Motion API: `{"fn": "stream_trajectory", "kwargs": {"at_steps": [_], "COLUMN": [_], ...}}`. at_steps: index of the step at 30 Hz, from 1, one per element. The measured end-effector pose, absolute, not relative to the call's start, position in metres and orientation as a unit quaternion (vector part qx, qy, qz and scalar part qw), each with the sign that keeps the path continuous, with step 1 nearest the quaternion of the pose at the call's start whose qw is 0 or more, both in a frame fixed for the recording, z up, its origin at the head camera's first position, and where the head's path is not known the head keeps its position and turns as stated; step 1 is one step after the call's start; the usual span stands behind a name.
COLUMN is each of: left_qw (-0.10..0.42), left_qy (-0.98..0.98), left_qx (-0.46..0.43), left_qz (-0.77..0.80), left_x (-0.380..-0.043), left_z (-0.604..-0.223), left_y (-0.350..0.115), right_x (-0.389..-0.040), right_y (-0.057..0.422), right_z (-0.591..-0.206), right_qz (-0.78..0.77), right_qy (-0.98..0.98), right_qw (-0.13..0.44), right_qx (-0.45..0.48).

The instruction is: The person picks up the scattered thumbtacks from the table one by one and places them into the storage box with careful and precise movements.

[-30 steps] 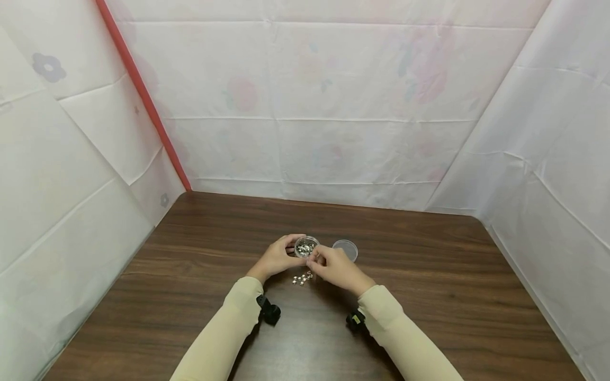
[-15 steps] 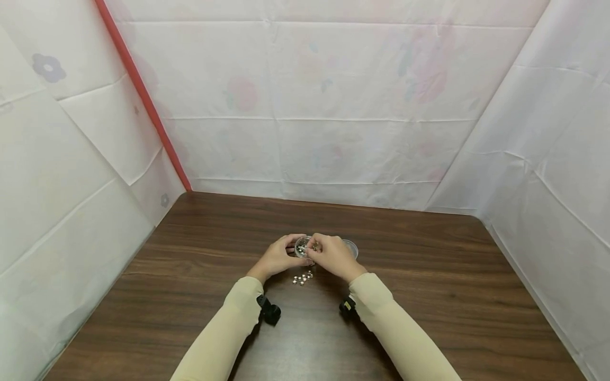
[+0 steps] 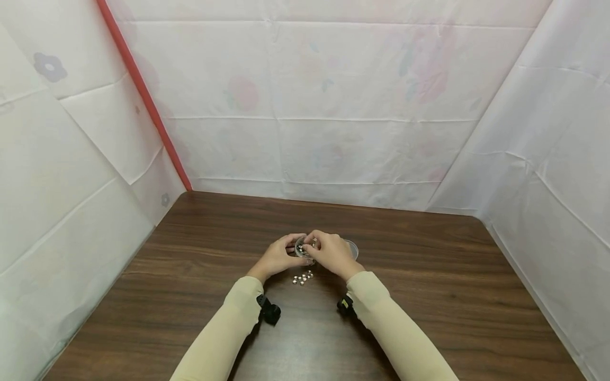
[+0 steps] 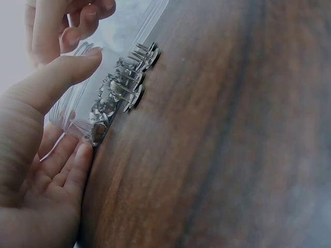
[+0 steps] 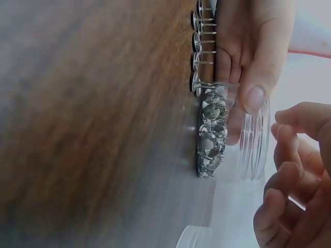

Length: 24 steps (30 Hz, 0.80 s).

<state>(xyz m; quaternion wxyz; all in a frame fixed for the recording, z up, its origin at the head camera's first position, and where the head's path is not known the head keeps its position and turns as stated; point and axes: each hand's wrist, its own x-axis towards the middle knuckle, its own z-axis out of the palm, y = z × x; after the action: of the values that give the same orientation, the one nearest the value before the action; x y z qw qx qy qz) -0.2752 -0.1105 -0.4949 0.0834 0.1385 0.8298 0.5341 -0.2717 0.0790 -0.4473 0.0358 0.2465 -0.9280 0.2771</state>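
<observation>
Left hand (image 3: 276, 257) gripping a small clear plastic jar of silver thumbtacks (image 3: 305, 247), right hand (image 3: 331, 255) fingers (image 5: 289, 170) curled above its mouth, loose silver thumbtacks (image 3: 302, 278) on dark wooden tabletop (image 3: 429, 296), clear round lid (image 3: 353, 246) beside.

Makeshift recording booth: white sheeting (image 3: 333, 106) around wooden table (image 3: 429, 296)

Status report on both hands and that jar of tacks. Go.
Left hand grips clear jar. Right hand over its mouth, fingers curled, contents unclear. Loose thumbtacks on table beside jar; lid behind right hand.
</observation>
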Motion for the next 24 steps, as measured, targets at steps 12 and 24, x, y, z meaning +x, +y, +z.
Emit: {"fn": "stream_trajectory", "kwargs": {"at_steps": [12,24], "left_qw": [0.082,0.088], "left_qy": [0.831,0.818], "left_qx": [0.132,0.158], "left_qz": [0.535,0.546], "left_x": [-0.276,-0.258], "left_z": [-0.496,-0.461], "left_y": [-0.111,-0.108], "right_x": [-0.260,-0.248], "right_y": [0.092,0.103], "right_z": [-0.450,-0.451], "right_qz": [0.333,0.300], "right_qy": [-0.897,-0.891], "right_qw": [0.027,-0.036], "right_qx": [0.290,0.339]}}
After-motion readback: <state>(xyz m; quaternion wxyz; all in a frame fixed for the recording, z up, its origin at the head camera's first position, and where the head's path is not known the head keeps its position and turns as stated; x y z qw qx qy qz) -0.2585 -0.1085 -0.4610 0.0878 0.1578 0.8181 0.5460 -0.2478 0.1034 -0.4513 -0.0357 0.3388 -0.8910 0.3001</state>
